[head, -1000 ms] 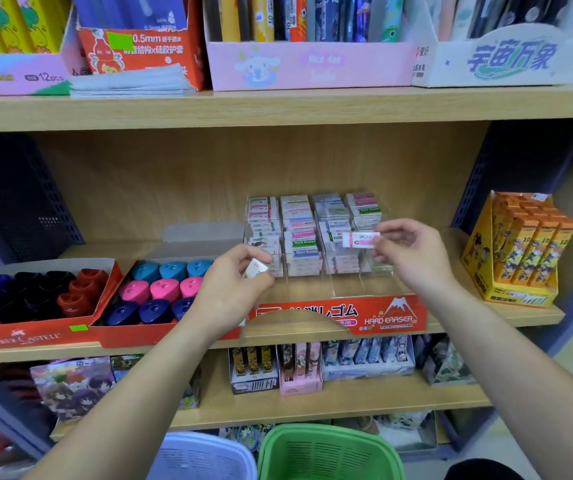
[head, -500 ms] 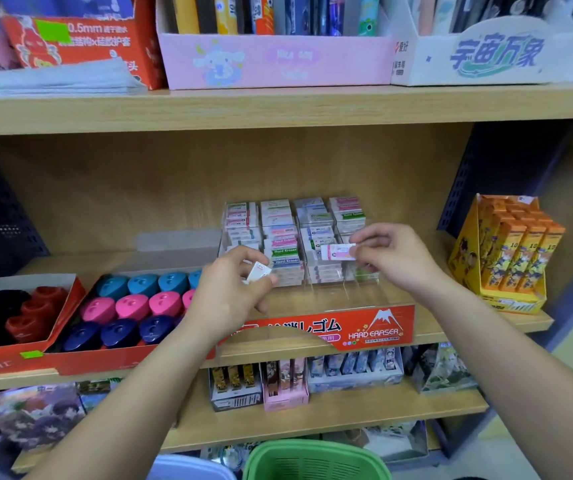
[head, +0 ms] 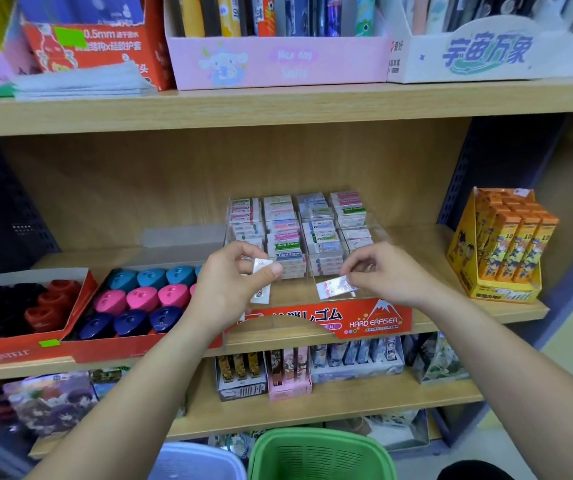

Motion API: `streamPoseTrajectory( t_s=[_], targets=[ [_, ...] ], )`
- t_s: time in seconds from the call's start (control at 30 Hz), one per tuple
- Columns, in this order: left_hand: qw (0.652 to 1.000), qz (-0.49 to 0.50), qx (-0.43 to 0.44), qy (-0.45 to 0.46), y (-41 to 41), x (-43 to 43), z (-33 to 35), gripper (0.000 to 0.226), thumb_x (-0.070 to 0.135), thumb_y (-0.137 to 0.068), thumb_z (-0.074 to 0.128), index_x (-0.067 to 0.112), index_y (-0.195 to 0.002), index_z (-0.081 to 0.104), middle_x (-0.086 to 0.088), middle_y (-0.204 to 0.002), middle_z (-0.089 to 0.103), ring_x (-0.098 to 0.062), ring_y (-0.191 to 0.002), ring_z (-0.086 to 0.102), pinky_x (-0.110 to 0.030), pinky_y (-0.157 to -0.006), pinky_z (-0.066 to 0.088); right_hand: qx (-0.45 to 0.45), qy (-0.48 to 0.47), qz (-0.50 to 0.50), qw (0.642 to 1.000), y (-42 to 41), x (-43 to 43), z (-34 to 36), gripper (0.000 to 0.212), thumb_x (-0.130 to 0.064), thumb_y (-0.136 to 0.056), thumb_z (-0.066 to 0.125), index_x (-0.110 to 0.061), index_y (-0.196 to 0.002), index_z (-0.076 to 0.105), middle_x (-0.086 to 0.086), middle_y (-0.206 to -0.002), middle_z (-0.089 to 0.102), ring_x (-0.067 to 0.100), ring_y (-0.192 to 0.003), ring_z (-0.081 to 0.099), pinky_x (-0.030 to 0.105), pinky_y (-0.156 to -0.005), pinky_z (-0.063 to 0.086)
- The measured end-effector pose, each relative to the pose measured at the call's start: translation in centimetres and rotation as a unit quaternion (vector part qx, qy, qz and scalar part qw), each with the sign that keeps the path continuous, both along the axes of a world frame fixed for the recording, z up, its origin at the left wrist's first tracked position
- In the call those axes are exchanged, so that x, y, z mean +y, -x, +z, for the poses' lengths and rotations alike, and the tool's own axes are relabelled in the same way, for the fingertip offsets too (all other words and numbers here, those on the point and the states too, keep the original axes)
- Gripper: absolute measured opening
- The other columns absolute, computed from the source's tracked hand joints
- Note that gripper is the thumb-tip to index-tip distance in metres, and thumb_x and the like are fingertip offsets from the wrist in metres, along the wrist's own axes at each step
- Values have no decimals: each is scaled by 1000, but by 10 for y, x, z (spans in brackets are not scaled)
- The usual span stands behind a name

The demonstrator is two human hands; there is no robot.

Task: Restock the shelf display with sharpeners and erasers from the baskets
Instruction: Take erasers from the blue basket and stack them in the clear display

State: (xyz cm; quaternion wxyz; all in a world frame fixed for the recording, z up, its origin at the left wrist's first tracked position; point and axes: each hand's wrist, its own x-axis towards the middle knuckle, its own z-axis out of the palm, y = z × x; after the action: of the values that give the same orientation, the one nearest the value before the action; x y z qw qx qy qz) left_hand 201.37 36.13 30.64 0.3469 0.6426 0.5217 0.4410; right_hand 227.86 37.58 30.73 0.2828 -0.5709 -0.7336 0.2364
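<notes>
1. A wrapped eraser (head: 335, 287) is in the right hand (head: 389, 275). It is white and shiny with a pink stripe, and it tilts a little.
2. The thumb and the fingers of the right hand pinch the eraser at its right end. The fingers are bent and close together.
3. The eraser is low in the front right part of the clear case (head: 376, 233). I cannot tell if it touches the bottom.
4. The left hand (head: 233, 289) is just beside it, in front of the left part of the case. Its thumb and bent fingers pinch a small white eraser (head: 261, 267).
5. A second white piece (head: 260, 295) shows just under that thumb. I cannot tell if the hand holds it too.
6. Behind both hands, the stacked erasers (head: 285, 233) fill the back rows of the case.
7. A red label (head: 375, 318) with a mountain and the words HARD ERASER runs along the front of the case.
8. To the left, a red tray (head: 80, 348) holds round sharpeners (head: 139, 296) in blue, pink and dark blue rows.
9. To the right, an orange box (head: 506, 244) stands on the same wooden shelf (head: 427, 244).
10. Down low, near the person, are a green basket (head: 316, 455) and a pale blue basket (head: 195, 462), side by side.
</notes>
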Motion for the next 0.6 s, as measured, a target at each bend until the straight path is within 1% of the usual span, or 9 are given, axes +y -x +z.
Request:
streamPoseTrajectory(
  t_s=[0.07, 0.13, 0.23, 0.3, 0.33, 0.4, 0.5, 0.53, 0.6],
  targets=[
    [1000, -5, 2, -5, 0, -3, 1, 26, 35, -88, 75, 17, -100, 61, 6, -86, 79, -7, -50, 58, -33, -50, 49, -4, -1, 0, 1000, -1, 1, 1, 15, -8, -87, 70, -21, -88, 78, -11, -82, 73, -2, -75, 65, 7, -64, 46],
    [1000, -9, -1, -14, 1, -5, 1, 24, 34, -90, 74, 15, -98, 60, 6, -85, 79, -3, -44, 52, -31, -55, 47, -9, -10, 1, 1000, -2, 1, 0, 15, -8, -88, 70, -20, -88, 78, -13, -82, 73, -5, -75, 64, 6, -64, 45],
    [1000, -2, -19, -21, 4, -5, 1, 21, 31, -87, 76, 16, -94, 63, 4, -83, 78, 2, -60, 63, -30, -64, 46, -31, -3, 12, 999, 0, 0, -2, 15, -12, -90, 69, -23, -87, 79, -18, -80, 71, -9, -73, 63, 9, -62, 43],
    [999, 14, -19, -34, 6, -3, -1, 21, 33, -82, 81, 19, -90, 66, 5, -80, 72, -4, -70, 63, -31, -68, 50, -72, 14, 28, 997, 4, -1, -2, 15, -16, -93, 66, -25, -90, 78, -21, -80, 69, -11, -67, 61, 11, -60, 41],
    [999, 21, -19, -40, 6, -3, -1, 21, 33, -81, 82, 20, -88, 67, 6, -78, 67, -9, -69, 62, -34, -66, 50, -99, 22, 35, 994, 6, -1, -2, 15, -19, -95, 64, -27, -92, 76, -21, -86, 70, -10, -68, 61, 11, -60, 41],
    [998, 22, -34, -44, 6, -4, -1, 21, 31, -80, 83, 18, -86, 68, 3, -75, 63, -12, -57, 58, -36, -55, 49, -154, 28, 42, 987, 8, 0, -1, 19, -23, -98, 59, -30, -101, 77, -18, -106, 72, -7, -84, 62, 14, -69, 45],
    [998, 10, -56, -29, 3, -6, 1, 23, 28, -79, 84, 14, -88, 68, -3, -75, 65, -9, -46, 57, -30, -44, 46, -161, 21, 37, 986, 9, -3, 2, 24, -26, -101, 55, -25, -114, 75, -14, -123, 69, -4, -96, 61, 15, -81, 45],
    [998, 5, -58, -24, 2, -7, 2, 23, 27, -79, 84, 14, -88, 68, -3, -74, 66, -8, -48, 58, -29, -45, 47, -143, 7, 31, 989, 9, -7, 3, 24, -27, -102, 55, -25, -116, 74, -14, -123, 69, -8, -91, 61, 12, -78, 44],
    [998, -1, -68, -12, -1, -7, 2, 24, 25, -78, 85, 11, -88, 69, -4, -71, 68, -9, -52, 60, -28, -47, 48, -88, -35, 7, 996, 8, -15, 6, 22, -26, -102, 56, -23, -114, 75, -21, -109, 71, -14, -65, 58, 5, -60, 39]
  ],
)
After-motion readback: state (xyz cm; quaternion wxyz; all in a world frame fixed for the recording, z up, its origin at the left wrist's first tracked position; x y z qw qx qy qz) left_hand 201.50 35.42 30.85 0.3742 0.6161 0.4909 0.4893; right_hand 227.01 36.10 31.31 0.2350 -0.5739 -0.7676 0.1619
